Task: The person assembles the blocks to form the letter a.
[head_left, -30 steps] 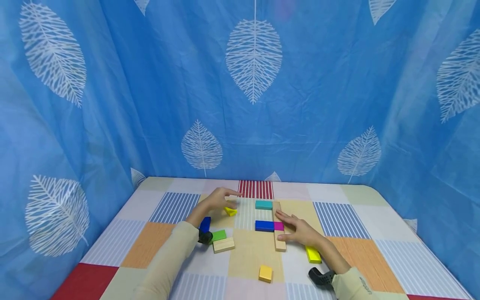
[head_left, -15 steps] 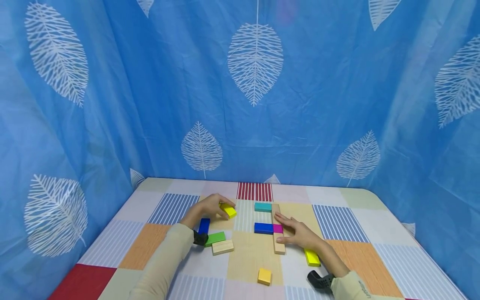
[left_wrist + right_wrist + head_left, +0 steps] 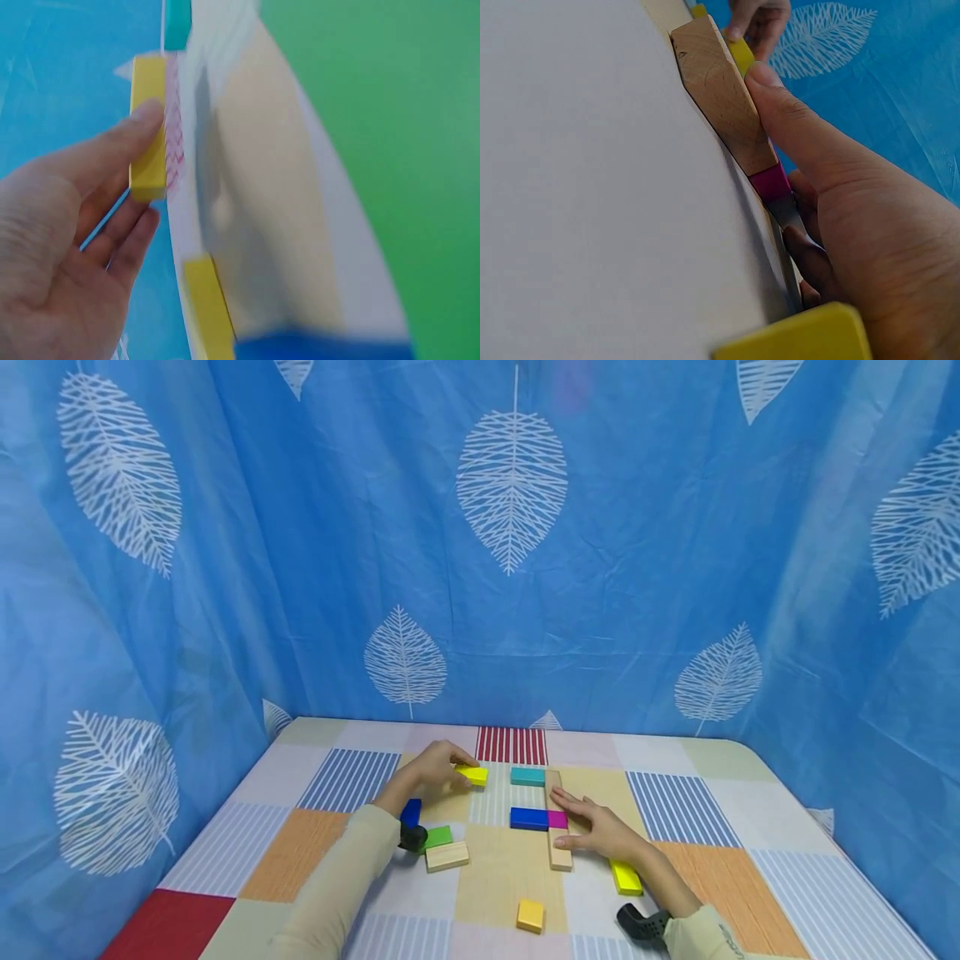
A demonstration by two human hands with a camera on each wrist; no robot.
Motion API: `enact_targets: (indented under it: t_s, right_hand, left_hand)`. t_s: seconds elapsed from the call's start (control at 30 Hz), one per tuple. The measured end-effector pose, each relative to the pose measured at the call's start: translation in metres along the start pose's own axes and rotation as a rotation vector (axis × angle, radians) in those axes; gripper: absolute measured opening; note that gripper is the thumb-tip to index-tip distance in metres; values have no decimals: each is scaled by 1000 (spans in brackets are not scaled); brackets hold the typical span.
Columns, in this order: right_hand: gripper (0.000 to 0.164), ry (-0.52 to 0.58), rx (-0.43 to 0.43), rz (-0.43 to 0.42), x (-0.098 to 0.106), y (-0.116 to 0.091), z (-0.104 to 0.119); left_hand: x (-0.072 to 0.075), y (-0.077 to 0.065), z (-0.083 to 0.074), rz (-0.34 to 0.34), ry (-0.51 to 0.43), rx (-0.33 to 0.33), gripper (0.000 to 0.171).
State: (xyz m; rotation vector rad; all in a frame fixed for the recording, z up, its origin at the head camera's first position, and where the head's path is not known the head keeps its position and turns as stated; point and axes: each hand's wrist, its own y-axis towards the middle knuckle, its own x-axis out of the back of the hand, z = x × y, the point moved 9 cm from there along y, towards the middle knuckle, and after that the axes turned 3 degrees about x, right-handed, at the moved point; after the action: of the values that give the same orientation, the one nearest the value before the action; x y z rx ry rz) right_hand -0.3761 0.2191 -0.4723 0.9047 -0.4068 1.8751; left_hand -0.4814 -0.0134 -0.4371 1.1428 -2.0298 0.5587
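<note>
My left hand [image 3: 438,764] pinches a yellow wooden block [image 3: 472,776] between thumb and fingers, just left of the teal block [image 3: 528,777]. In the left wrist view the thumb lies along the face of this block. My right hand [image 3: 603,828] rests against a row made of a far plain wood block [image 3: 552,781], a magenta block [image 3: 557,819] and a near plain wood block [image 3: 559,850]. Its thumb touches the near block, with the fingers spread toward the far one. A blue block [image 3: 528,818] meets the row from the left.
Near my left wrist lie a blue block [image 3: 411,812], a green block [image 3: 438,837] and a plain wood block [image 3: 447,857]. Another yellow block [image 3: 210,307] shows in the left wrist view. Under my right forearm is a yellow block [image 3: 626,877]; an orange-yellow block [image 3: 530,916] lies in front.
My left hand has taken hold of the yellow block, turned it and moved it right toward the teal block. The right hand stays on the row.
</note>
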Motion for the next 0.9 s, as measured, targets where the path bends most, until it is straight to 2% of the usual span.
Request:
enact_targets:
  t_s: [0.1,0.13,0.23,0.33,0.53,0.9]
  right_hand:
    - [78,10,1,0,0,0,-1]
    - [78,14,-4,3,-1,0,-1]
    - [78,22,-6,9,-2,0,-2]
    - [78,17,1,13,-2,1,-2]
    - [78,3,11,2,-1,0,-1]
    - [76,2,4,3,-2,-1,1]
  left_hand:
    - [0,8,-16,-56,47,-75,32]
    - [-1,11,-20,-71,55,-79,32]
    - [-6,17,-23,-98,53,-52,31]
    - [-15,22,-21,-88,7,-4,30]
    - [-29,27,-18,-70,-27,23,29]
    - [-34,27,-16,-59,-41,80,32]
